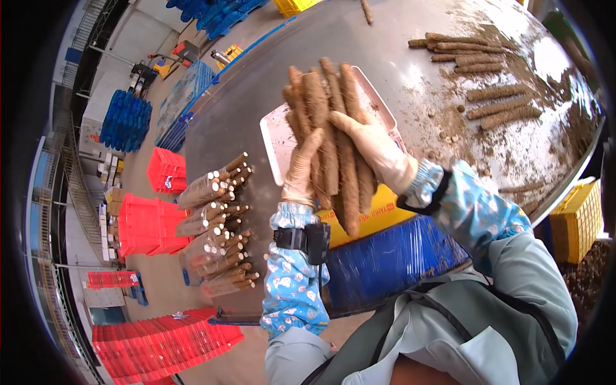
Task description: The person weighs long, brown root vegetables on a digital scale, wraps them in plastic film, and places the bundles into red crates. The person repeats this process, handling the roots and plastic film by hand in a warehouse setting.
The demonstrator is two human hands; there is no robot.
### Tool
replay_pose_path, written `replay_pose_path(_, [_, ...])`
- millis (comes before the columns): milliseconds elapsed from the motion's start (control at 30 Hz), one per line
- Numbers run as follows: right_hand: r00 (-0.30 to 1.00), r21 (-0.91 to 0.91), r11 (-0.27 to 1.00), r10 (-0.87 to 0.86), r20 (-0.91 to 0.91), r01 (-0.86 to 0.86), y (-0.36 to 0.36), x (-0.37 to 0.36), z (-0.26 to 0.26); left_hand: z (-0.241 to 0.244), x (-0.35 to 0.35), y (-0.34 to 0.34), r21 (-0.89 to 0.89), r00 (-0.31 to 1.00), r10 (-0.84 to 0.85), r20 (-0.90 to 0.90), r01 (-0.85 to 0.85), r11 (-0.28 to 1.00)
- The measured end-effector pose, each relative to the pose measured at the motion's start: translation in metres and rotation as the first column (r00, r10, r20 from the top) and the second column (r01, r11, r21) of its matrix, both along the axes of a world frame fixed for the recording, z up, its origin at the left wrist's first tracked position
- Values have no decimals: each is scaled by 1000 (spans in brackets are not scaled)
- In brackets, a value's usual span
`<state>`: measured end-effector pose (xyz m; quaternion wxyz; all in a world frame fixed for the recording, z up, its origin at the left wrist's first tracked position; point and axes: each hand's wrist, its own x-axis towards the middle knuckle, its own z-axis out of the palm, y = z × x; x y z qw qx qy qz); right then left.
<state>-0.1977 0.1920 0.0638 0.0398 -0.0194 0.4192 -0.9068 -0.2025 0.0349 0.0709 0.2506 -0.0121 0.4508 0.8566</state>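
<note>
A bundle of several long brown yam roots (329,139) is held between my two gloved hands. My left hand (303,168) grips the bundle's left side, thumb on top. On the right side, my right hand (380,149) holds it with the thumb across the roots. Beneath the bundle lies a shallow white tray (272,144) with bits of soil on it. Nearer my body, a yellow printed film roll or strip (380,211) rests by a blue wrapped surface (385,257); its exact form is partly hidden by the roots.
Bagged yams (204,226) with pale cut ends lie at the table's left. Loose yams (469,50) and another group (503,106) lie right, among soil. Red crates (149,224) stand left beyond the metal table (231,115); a yellow crate (577,221) stands right.
</note>
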Motion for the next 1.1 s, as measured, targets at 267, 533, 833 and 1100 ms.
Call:
replay_pose_path(267, [888,13,922,-376,265,387,-14,213,-62,2,91,26,-24,689,-724,9,724,689])
replay_pose_path(533, [726,-238,968,108,679,78,-41,303,-82,-81,114,2,-947,310,-950,-28,295,124])
replay_pose_path(833, [766,-404,911,316,560,-80,-27,286,-75,-64,174,-8,-999,380,-925,-1,-33,-12])
replay_pose_path(1100, [585,351,469,642,495,-811,68,257,-43,-62,208,9,-968,546,-837,-16,-218,-123])
